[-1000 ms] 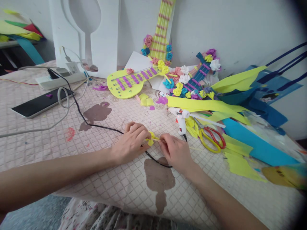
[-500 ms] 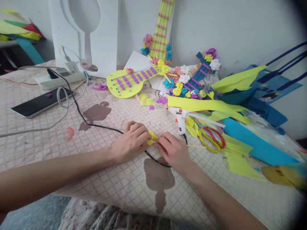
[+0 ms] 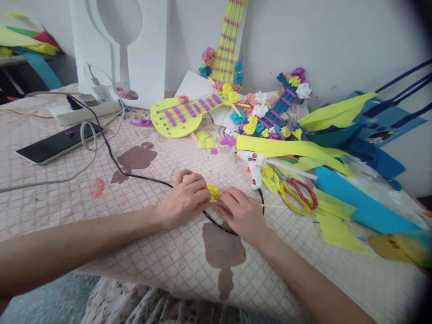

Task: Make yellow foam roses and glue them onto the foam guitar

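Between my two hands, near the middle of the table, is a small crumpled yellow paper piece (image 3: 212,191) on a thin pale stick (image 3: 275,206). My left hand (image 3: 186,196) pinches the left side of the paper, fingertips together. From the right, my right hand (image 3: 243,212) closes round the stick beside the paper, and the stick's free end sticks out to the right. A black cord (image 3: 216,222) passes beneath both hands. Just beyond my right hand lies a white glue gun (image 3: 255,173) with a glue stick in its back.
Red and yellow scissors (image 3: 299,198) lie right of the glue gun among yellow and blue paper strips (image 3: 364,198). Behind are a yellow paper guitar (image 3: 178,118) and a blue one (image 3: 278,110) with paper flowers. A phone (image 3: 59,143) and white power strip (image 3: 81,111) are left.
The yellow paper has turned slightly and shows more of its crumpled face between my fingers. My right hand has shifted a little to the left with the stick.
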`<move>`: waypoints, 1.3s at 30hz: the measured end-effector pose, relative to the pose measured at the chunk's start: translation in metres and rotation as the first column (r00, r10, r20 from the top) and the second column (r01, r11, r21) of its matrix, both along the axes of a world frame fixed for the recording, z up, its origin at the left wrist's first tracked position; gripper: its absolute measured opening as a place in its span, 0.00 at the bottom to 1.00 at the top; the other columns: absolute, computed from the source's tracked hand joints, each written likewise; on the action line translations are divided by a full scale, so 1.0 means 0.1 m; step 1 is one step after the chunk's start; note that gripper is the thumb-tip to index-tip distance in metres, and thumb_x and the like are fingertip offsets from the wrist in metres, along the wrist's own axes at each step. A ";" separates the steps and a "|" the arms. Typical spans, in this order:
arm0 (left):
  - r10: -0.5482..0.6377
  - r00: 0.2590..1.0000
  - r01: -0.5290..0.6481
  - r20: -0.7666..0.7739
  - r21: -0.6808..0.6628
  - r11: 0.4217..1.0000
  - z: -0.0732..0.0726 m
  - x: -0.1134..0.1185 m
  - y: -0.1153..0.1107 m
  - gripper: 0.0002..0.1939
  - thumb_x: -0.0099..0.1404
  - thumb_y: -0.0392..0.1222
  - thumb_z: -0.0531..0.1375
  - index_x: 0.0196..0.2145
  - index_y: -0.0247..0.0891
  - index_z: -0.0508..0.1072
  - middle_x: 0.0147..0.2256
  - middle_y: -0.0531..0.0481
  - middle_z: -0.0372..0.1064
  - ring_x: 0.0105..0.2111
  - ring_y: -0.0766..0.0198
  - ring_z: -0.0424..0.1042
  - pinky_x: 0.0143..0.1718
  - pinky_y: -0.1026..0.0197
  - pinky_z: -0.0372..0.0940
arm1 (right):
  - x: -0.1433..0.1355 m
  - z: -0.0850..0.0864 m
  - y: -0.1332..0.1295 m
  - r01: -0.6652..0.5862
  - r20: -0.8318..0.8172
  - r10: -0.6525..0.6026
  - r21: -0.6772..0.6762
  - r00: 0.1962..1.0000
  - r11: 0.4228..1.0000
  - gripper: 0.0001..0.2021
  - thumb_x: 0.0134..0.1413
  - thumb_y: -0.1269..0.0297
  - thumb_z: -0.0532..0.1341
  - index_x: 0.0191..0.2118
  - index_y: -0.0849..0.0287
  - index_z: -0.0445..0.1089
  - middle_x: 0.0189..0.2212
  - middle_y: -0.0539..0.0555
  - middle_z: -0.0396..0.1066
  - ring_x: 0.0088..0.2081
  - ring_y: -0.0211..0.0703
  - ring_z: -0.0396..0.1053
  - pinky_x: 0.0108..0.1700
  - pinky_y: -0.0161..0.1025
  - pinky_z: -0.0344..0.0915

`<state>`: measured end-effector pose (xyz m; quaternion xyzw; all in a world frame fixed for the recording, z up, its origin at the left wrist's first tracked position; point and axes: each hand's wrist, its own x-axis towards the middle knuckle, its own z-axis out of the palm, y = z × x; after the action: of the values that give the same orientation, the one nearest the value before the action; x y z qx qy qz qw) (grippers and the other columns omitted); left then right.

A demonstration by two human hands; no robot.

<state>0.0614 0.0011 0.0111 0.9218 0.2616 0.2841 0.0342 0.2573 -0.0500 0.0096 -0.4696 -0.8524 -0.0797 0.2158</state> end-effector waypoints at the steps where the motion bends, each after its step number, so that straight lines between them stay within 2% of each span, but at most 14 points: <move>1: 0.002 1.000 -0.002 0.002 0.001 1.000 0.00 0.00 0.00 0.08 0.65 0.36 0.54 0.27 0.37 0.67 0.30 0.51 0.66 0.39 0.61 0.62 0.49 0.50 0.50 | -0.01 0.00 0.00 0.005 0.006 -0.005 0.005 1.000 1.000 0.08 0.60 0.62 0.54 0.33 0.59 0.67 0.33 0.53 0.69 0.34 0.39 0.66 0.32 0.36 0.58; 9: 0.005 1.000 -0.005 -0.008 -0.004 1.000 0.03 0.02 -0.02 0.08 0.64 0.35 0.54 0.27 0.37 0.67 0.29 0.51 0.66 0.39 0.61 0.63 0.49 0.50 0.50 | -0.09 0.00 0.00 0.021 0.039 -0.023 0.029 0.999 0.999 0.12 0.62 0.64 0.51 0.31 0.59 0.67 0.30 0.52 0.68 0.29 0.37 0.64 0.29 0.35 0.56; 15: 0.025 0.999 -0.025 0.022 -0.016 1.000 0.03 0.02 -0.03 0.03 0.63 0.34 0.54 0.31 0.37 0.65 0.32 0.51 0.67 0.40 0.61 0.63 0.47 0.52 0.51 | -0.07 -0.01 0.00 0.017 0.027 -0.017 -0.002 1.000 1.000 0.12 0.63 0.64 0.50 0.32 0.58 0.68 0.30 0.51 0.68 0.29 0.36 0.64 0.29 0.35 0.55; 19: -0.016 1.000 0.016 0.022 0.044 0.999 0.02 0.00 -0.02 0.07 0.66 0.35 0.53 0.29 0.38 0.66 0.32 0.52 0.67 0.40 0.62 0.62 0.48 0.52 0.50 | -0.07 -0.01 0.00 0.032 0.015 -0.031 -0.027 0.999 0.999 0.11 0.62 0.64 0.51 0.32 0.58 0.67 0.30 0.51 0.68 0.29 0.35 0.64 0.28 0.34 0.54; 24: -0.030 0.999 0.026 0.034 0.115 0.993 0.02 -0.02 -0.03 0.08 0.66 0.36 0.54 0.31 0.42 0.70 0.31 0.53 0.67 0.41 0.62 0.62 0.51 0.49 0.47 | -0.06 -0.01 -0.01 0.037 -0.004 -0.037 -0.043 0.999 0.998 0.11 0.62 0.64 0.51 0.32 0.59 0.67 0.29 0.51 0.67 0.29 0.34 0.63 0.27 0.34 0.53; 33: -0.025 0.999 0.020 0.033 0.136 0.990 0.01 -0.02 -0.02 0.07 0.66 0.37 0.55 0.32 0.42 0.72 0.31 0.53 0.68 0.41 0.62 0.63 0.51 0.48 0.48 | -0.06 -0.02 -0.01 0.039 -0.022 -0.040 -0.067 0.999 0.997 0.11 0.62 0.63 0.51 0.31 0.59 0.66 0.29 0.51 0.66 0.29 0.35 0.64 0.28 0.33 0.54; 39: -0.020 1.000 0.021 -0.012 0.137 0.990 0.01 -0.01 -0.02 0.09 0.68 0.37 0.53 0.32 0.39 0.71 0.31 0.51 0.68 0.41 0.61 0.64 0.50 0.48 0.49 | -0.08 -0.02 -0.02 0.009 -0.033 -0.011 -0.064 0.999 0.998 0.09 0.62 0.63 0.51 0.38 0.59 0.67 0.34 0.53 0.68 0.32 0.36 0.66 0.30 0.32 0.58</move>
<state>0.0603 -0.0010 0.0120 0.9261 0.2321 0.2963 -0.0276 0.2498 -0.0515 0.0080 -0.4819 -0.8484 -0.0454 0.2145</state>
